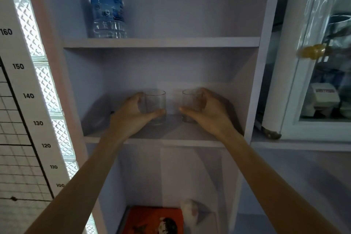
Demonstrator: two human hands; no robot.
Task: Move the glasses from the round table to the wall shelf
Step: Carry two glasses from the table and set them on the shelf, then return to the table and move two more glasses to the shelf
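- A person's two bare arms reached forward and up into the middle compartment of a pale wall shelf (171, 137), seen from a head-worn camera.
- The left hand (131, 116) gripped the left glass (156, 103), a short clear tumbler. Its fingers (139, 95) curled round the far left side and the thumb crossed the front near the base.
- The right hand (209, 112) gripped the right glass (190, 101), a matching tumbler. Its fingers (201, 92) wrapped the right side and the thumb pointed left across the lower front.
- Both glasses stood upright, long axis vertical, open mouths pointing up.
- They sat side by side near the middle of the compartment, apart from each other with a clear gap between them.
- Their bases were down at the shelf board; whether they were fully set down could not be told.
- One compartment above, a clear water bottle (106, 5) with a blue label stood upright at the left.
- In the compartment below lay an orange box (153, 220) with a white object (190, 213) beside it.
- A height chart (28, 96) with printed numbers hung left of the shelf.
- A glass-fronted cabinet door with a gold knob (312, 51) stood to the right.
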